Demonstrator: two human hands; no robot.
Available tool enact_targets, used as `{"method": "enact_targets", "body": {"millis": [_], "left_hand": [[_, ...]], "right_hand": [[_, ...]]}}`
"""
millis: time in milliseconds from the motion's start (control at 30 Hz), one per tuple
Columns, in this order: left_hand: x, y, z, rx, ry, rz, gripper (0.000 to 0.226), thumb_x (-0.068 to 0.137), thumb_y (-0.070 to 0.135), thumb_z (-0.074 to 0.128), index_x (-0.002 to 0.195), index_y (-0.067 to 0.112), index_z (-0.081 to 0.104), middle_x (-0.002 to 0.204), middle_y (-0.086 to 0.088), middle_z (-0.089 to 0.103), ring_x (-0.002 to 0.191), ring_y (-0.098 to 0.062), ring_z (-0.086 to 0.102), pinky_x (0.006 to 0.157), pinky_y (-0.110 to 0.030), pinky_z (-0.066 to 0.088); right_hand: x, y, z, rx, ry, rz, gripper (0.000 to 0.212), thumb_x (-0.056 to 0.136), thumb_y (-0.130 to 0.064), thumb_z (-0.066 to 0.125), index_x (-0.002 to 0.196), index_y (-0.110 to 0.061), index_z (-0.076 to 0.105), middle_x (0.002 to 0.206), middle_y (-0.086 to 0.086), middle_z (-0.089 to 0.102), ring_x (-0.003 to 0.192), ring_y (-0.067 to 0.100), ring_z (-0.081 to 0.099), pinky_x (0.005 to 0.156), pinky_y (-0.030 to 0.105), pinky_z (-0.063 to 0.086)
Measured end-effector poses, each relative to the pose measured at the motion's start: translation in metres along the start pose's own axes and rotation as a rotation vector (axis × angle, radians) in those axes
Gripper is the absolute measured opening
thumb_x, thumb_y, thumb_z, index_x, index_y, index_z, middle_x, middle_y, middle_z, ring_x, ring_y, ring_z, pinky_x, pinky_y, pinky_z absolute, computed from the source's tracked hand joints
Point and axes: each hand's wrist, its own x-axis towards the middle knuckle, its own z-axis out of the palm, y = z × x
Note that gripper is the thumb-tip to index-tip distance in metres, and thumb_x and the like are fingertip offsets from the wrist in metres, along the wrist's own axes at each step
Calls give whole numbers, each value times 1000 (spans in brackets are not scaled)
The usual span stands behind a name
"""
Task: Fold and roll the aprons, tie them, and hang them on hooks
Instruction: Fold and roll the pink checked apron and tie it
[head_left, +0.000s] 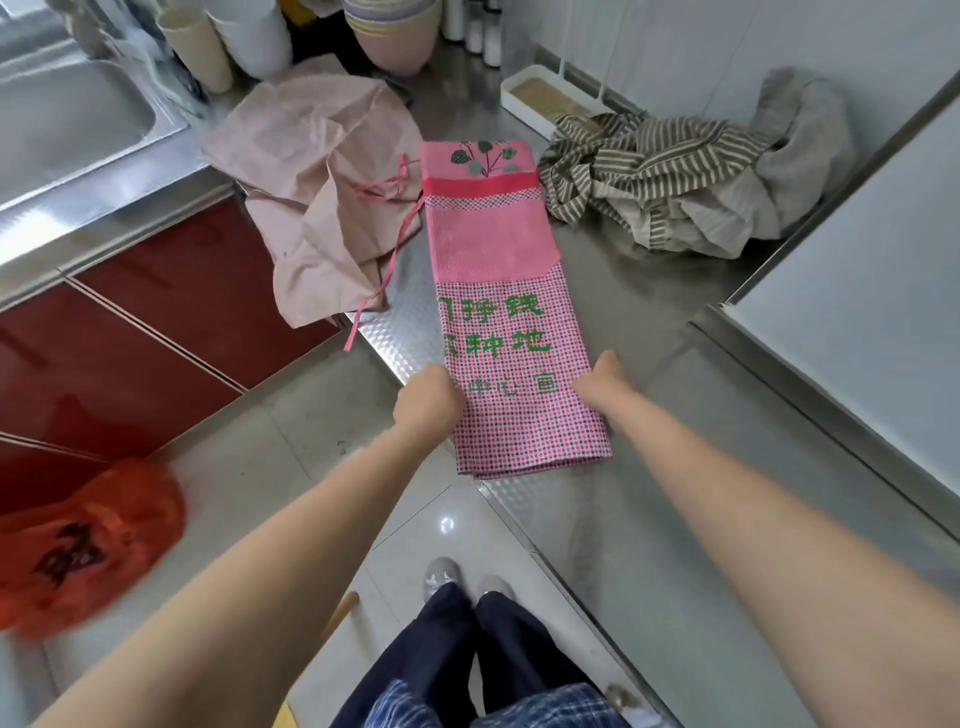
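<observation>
A pink checked apron (498, 291) with green characters lies folded into a long narrow strip on the steel counter (649, 322). Its near end hangs slightly over the counter's edge. My left hand (428, 402) grips the strip's left edge near that end. My right hand (600, 379) holds the right edge at about the same height. A pink tie string (387, 270) trails off the strip's left side. A pale pink apron (317, 182) lies crumpled to the left. A brown-striped apron (660, 176) sits bunched to the right.
A steel sink (67, 119) is at the far left, above red cabinet doors (156, 322). Stacked bowls and cups (384, 31) and a white tray (550, 101) stand at the back. A white appliance (862, 322) borders the right. An orange bag (78, 545) hangs low left.
</observation>
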Motion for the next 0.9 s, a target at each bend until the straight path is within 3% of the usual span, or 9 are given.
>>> {"method": "enact_targets", "body": {"millis": [67,200,267,367,467,567,700,833,900], "left_hand": [[-6,1,2,-118,-55,4,15,91,14,52,80,6,56,86,-6,66,77,-26,69,76,-33,57],[-14,7,4,-839,-105,-212,20,92,-2,49,72,1,52,68,-9,53,56,-18,55,57,-28,50],[-19,1,7,-930,-152,-255,22,95,-1,44,74,3,48,71,-7,52,60,-16,53,58,-28,48],[-27,-11,20,-666,-212,-214,11,96,2,41,88,3,49,82,-5,56,81,-21,59,70,-33,52],[-22,-17,27,-482,-128,-126,6,95,8,43,96,5,48,99,-11,59,96,-26,60,78,-36,54],[-22,-16,27,-393,-125,-102,17,95,16,47,88,2,53,105,-15,62,97,-29,63,83,-42,55],[-31,-26,27,-324,-157,-69,21,93,22,55,83,3,55,97,-13,66,89,-29,68,80,-42,57],[-35,-44,21,34,-282,-13,31,93,33,56,70,12,58,72,-3,71,63,-13,68,71,-30,59],[-37,-42,17,228,-129,38,30,89,40,59,79,12,57,80,0,70,74,-15,67,71,-30,54]], "right_hand": [[-7,0,5,93,-36,35,60,90,-6,48,143,2,20,145,20,36,131,34,40,107,41,37],[-13,6,10,331,-70,31,55,86,6,43,139,1,27,138,19,43,125,35,46,102,46,42],[-17,9,10,338,-91,-2,46,86,9,43,131,0,34,128,19,49,117,35,51,95,45,47],[-20,18,9,-24,12,-121,46,87,-2,54,129,-2,36,135,19,44,125,34,43,101,39,38],[-28,21,7,-391,181,-299,61,88,-7,52,141,-13,23,142,17,27,130,37,30,104,45,32],[-36,18,12,-497,44,-418,61,91,-28,54,142,-15,22,145,15,20,133,38,23,105,49,32],[-44,24,22,-807,-129,-391,102,82,-62,54,150,-15,-5,156,17,-13,143,39,-3,113,53,14],[-45,25,24,-919,-125,-386,112,78,-69,52,149,-12,-12,154,21,-18,143,39,-4,112,54,12],[-45,23,23,-942,-84,-442,110,78,-68,53,150,-14,-10,154,20,-17,143,39,-6,113,56,8]]}}
